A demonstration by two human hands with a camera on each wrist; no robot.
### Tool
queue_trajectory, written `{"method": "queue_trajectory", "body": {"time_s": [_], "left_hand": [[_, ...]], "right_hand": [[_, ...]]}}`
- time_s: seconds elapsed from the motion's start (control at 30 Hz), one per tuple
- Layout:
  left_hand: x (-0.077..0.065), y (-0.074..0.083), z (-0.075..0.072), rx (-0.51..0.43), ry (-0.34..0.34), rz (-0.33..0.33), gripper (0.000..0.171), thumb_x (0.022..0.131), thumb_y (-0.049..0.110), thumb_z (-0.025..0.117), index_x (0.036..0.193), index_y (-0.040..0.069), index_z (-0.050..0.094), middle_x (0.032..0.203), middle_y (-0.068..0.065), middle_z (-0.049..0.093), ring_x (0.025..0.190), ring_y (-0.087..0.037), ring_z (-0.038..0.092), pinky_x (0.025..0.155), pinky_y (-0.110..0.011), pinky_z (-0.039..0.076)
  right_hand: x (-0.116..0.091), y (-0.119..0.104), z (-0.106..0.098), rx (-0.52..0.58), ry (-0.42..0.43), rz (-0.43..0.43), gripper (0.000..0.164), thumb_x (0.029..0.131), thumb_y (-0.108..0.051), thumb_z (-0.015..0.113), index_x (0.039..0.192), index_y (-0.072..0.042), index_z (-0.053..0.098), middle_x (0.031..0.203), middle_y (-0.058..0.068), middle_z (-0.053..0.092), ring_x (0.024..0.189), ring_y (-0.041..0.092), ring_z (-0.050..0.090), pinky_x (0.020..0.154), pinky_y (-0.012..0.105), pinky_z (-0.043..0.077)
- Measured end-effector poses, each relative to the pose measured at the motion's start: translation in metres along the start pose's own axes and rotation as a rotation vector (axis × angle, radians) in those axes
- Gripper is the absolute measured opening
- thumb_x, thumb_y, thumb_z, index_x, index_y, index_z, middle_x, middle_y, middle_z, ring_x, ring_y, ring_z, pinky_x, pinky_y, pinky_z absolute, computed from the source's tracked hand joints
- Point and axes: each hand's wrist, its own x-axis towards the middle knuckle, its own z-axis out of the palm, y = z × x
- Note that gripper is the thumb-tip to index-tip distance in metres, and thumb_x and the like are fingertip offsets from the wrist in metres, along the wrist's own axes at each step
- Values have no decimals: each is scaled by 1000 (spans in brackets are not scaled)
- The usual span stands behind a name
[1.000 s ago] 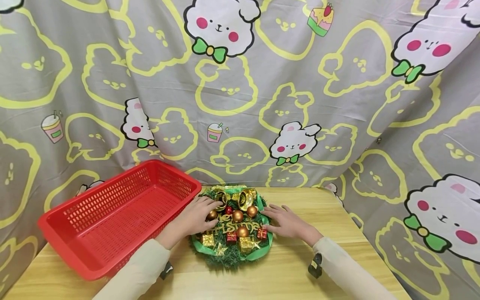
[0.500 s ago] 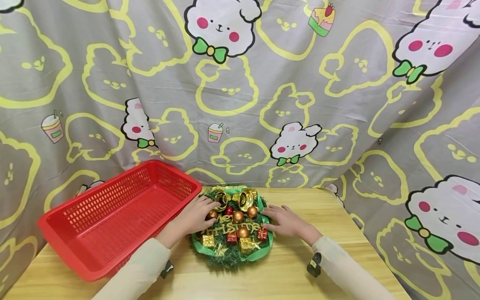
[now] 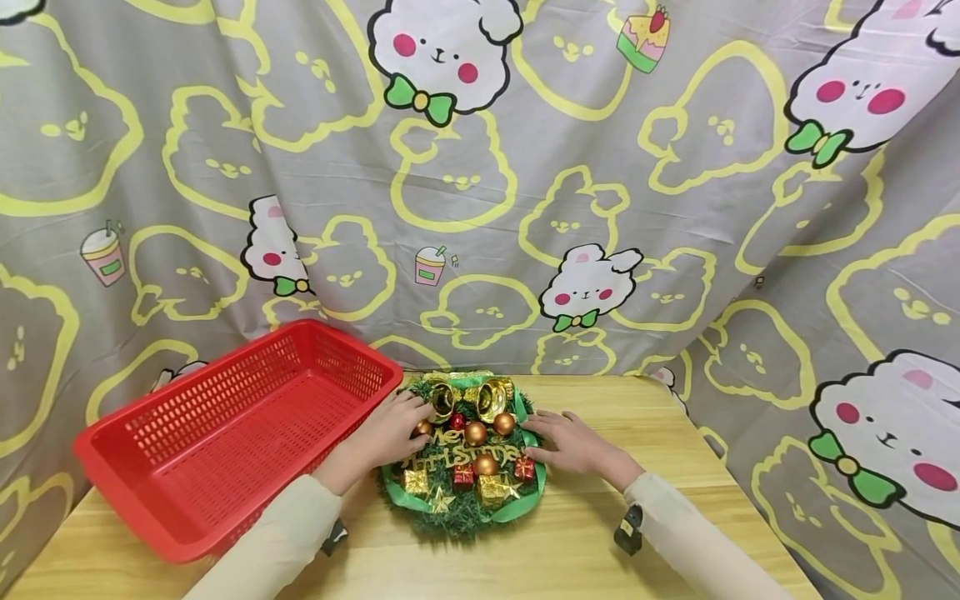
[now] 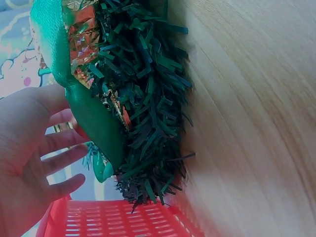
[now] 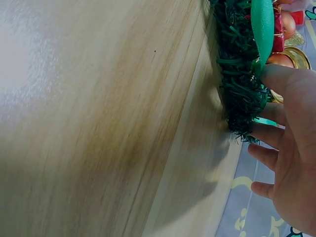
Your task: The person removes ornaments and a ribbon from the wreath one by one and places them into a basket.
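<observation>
1. Grey cartoon-print fabric (image 3: 480,237) hangs behind a wood-grain table (image 3: 585,550).
2. Left hand (image 3: 386,433): fingers spread apart over the wreath's left edge, near 1 copper bauble (image 3: 423,428); whether they press, I cannot tell.
3. Right hand (image 3: 573,442): fingers apart at the right edge, thumb tip at the green ribbon (image 3: 521,506).
4. Between the 2 hands, the Christmas wreath (image 3: 461,521) lies flat on the table, bearing 2 gold bells (image 3: 491,400), 2 gold stars (image 3: 441,500), 4 gift boxes (image 3: 492,490) and partly covered gold lettering (image 3: 461,456).
5. Leftward, just beside the wreath, stands a red perforated basket (image 3: 138,517).
6. Cream sleeves (image 3: 270,533) cover both forearms.
</observation>
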Motion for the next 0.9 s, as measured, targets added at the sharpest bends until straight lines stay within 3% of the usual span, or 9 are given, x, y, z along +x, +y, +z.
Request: {"method": "queue_trajectory", "body": {"time_s": [0.43,0.9], "left_hand": [[5,4,-9,-18,61,47,17,88,21,79,101,14,70,93,1,65,87,-19,55,82,-41,48],[17,10,-31,51,131,99,20,86,21,81,103,14,71,92,0,66,88,-21,56,80,-41,49]], "right_hand": [[0,-1,-1,-2,10,-13,59,102,-50,54,145,-9,56,152,18,51,146,41,42,115,67,29],[1,-1,-1,6,5,-11,60,102,-50,54,146,-9,55,152,18,51,146,41,42,115,65,31]]}}
